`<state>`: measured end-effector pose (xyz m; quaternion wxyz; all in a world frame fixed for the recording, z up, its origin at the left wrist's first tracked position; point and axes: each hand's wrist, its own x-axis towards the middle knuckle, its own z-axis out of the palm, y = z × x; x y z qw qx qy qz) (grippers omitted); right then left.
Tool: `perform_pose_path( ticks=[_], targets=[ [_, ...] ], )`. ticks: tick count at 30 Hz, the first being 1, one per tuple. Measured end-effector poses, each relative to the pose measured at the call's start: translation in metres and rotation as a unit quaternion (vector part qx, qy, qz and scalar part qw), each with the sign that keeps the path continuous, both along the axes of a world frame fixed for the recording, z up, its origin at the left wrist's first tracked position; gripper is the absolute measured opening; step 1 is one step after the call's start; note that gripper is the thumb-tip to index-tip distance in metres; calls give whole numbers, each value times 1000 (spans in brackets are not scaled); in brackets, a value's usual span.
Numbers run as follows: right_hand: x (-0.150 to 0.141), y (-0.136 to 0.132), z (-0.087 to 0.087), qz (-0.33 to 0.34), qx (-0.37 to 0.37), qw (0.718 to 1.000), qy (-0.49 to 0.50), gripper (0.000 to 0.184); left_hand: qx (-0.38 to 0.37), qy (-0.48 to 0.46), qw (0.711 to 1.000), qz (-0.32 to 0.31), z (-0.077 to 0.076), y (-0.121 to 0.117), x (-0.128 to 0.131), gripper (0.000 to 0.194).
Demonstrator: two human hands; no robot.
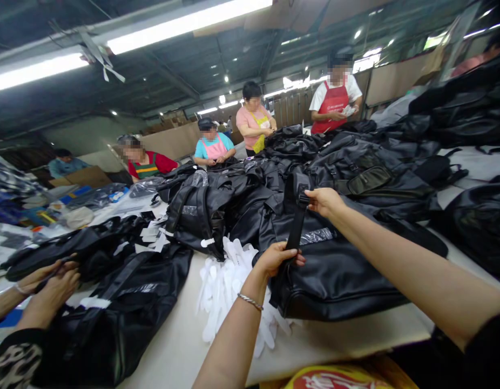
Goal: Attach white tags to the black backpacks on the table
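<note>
A black bag (335, 270) lies on the table in front of me, with a strip of clear plastic on its upper face. My left hand (279, 258) is closed around the lower part of its black strap (296, 229), thumb on top. Higher up, my right hand (325, 202) pinches the black buckle (302, 195) on the same strap. Between the two hands the strap runs taut. White paper-like strips (229, 286) lie in a loose pile just left of the bag, partly behind my left forearm.
More black bags (201, 208) are heaped across the table (173, 308). At the left, a co-worker's hands (55, 283) hold something dark over another black bag (132, 302). Several people work along the far side. A yellow and red bag (335, 378) is at the near edge.
</note>
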<state>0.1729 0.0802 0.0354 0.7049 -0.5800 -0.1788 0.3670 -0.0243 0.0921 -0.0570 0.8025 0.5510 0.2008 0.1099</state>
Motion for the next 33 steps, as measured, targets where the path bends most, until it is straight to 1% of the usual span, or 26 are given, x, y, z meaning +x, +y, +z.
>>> perform_pose_path(
  ticks=[2, 3, 4, 5, 7, 9, 10, 12, 13, 14, 15, 16, 18, 20, 23, 25, 26, 28, 33],
  targets=[
    [1, -4, -3, 17, 11, 1000, 19, 13, 53, 1, 997, 63, 5, 5, 6, 34],
    [1, -7, -3, 29, 22, 999, 24, 12, 101, 0, 990, 103, 10, 7, 10, 33],
    [0, -11, -1, 41, 35, 998, 25, 10, 160, 1, 977, 143, 17, 10, 15, 30],
    [-2, -15, 2, 51, 49, 997, 25, 10, 227, 3, 958, 177, 25, 11, 21, 27],
    [-7, -24, 9, 60, 76, 995, 18, 12, 366, 17, 903, 223, 42, 8, 30, 22],
    [-15, -33, 16, 57, 99, 993, 10, 17, 490, 42, 832, 257, 59, -1, 36, 20],
    [-19, -36, 18, 53, 108, 993, 6, 20, 540, 57, 794, 276, 65, -7, 37, 19],
    [-24, -39, 19, 49, 117, 992, -1, 26, 606, 89, 728, 307, 70, -16, 36, 21],
    [-25, -39, 18, 50, 120, 992, -2, 27, 620, 99, 709, 322, 69, -18, 35, 21],
    [-26, -38, 17, 52, 122, 991, -2, 28, 628, 93, 698, 332, 67, -19, 34, 21],
    [-27, -39, 15, 54, 126, 991, 0, 29, 626, 80, 697, 340, 66, -19, 33, 20],
    [-28, -40, 15, 57, 131, 990, 5, 29, 616, 60, 704, 347, 64, -20, 31, 19],
    [-32, -46, 14, 64, 146, 987, 23, 28, 578, 13, 737, 350, 64, -22, 30, 15],
    [-35, -52, 14, 77, 159, 983, 49, 26, 515, -21, 787, 339, 65, -24, 30, 13],
    [-33, -56, 12, 108, 164, 977, 85, 21, 371, -59, 870, 319, 63, -21, 37, 14],
    [-31, -57, 12, 122, 161, 974, 99, 18, 269, -81, 906, 316, 60, -18, 42, 19],
    [-31, -58, 13, 125, 159, 974, 103, 17, 229, -92, 916, 316, 60, -17, 43, 22],
    [-30, -59, 15, 126, 156, 974, 104, 14, 177, -110, 927, 312, 59, -18, 45, 25],
    [-29, -61, 18, 116, 145, 975, 118, 7, 136, -150, 941, 270, 64, -22, 44, 22]
  ],
)
